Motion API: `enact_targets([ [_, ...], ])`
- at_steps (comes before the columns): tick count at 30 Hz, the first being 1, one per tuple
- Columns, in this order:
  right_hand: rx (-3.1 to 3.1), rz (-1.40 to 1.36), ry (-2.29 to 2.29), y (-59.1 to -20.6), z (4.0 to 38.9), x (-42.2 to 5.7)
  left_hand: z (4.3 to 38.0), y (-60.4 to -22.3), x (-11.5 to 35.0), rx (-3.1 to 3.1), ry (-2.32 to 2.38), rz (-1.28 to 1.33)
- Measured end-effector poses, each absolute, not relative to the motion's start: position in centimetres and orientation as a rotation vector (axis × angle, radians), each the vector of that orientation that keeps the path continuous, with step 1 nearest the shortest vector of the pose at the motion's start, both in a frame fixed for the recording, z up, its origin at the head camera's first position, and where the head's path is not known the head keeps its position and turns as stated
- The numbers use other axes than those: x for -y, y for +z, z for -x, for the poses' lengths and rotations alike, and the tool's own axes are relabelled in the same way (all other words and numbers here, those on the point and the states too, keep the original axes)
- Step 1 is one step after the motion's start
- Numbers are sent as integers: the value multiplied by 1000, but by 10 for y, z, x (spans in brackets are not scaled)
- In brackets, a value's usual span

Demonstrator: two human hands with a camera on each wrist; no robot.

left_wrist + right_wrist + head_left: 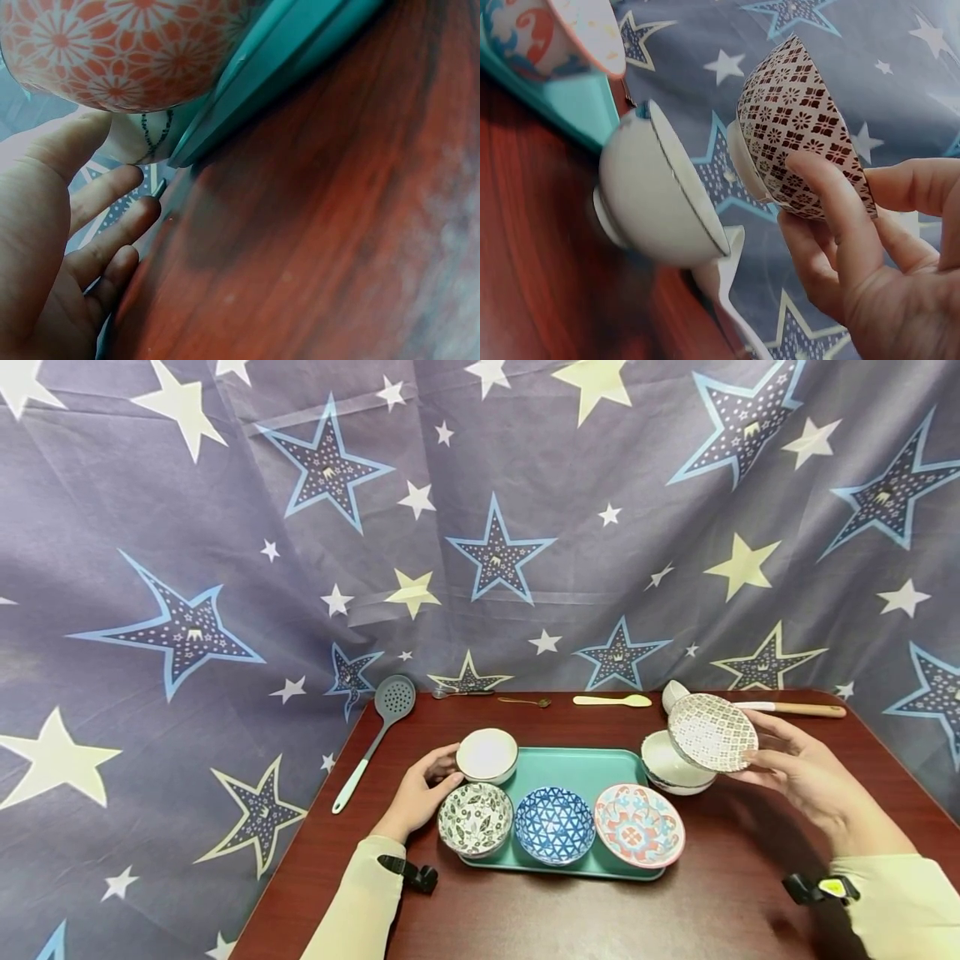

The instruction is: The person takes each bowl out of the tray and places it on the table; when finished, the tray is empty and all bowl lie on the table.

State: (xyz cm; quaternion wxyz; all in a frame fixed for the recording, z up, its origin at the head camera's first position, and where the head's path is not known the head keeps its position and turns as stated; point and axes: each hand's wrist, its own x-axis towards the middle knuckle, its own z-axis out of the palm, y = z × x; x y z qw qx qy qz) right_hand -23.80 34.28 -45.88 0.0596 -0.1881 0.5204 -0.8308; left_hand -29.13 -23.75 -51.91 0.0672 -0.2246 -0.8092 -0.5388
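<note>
My right hand (806, 772) pinches the rim of a small bowl with a brown flower-and-diamond pattern (791, 127), tilted in the air. Below it, a plain white bowl with a dark rim line (660, 191) stands just right of the teal tray (581, 764). At the tray's back left corner is a white bowl (487, 755); my left hand (423, 793) touches its left side, fingers loosely extended. Along the tray's front sit a leaf-patterned bowl (476, 820) with an orange flowered outside, a blue triangle-patterned bowl (555, 825) and a red-and-blue floral bowl (640, 825).
A grey slotted skimmer (394, 697) lies at the table's left edge. Along the back lie small spoons (525, 701), a pale yellow spoon (612, 701), a white ladle (674, 693) and a wooden-handled utensil (806, 709). A star-patterned cloth (495, 635) hangs behind the table.
</note>
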Motion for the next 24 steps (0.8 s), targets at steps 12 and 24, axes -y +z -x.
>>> enact_targets([
  [12,-1429,530,-2644,-480,224,-381,291,-519,237,2447,-1619,669],
  [24,-1444,498,-2708,-487,218,-395,292,-519,237,2427,-1630,690],
])
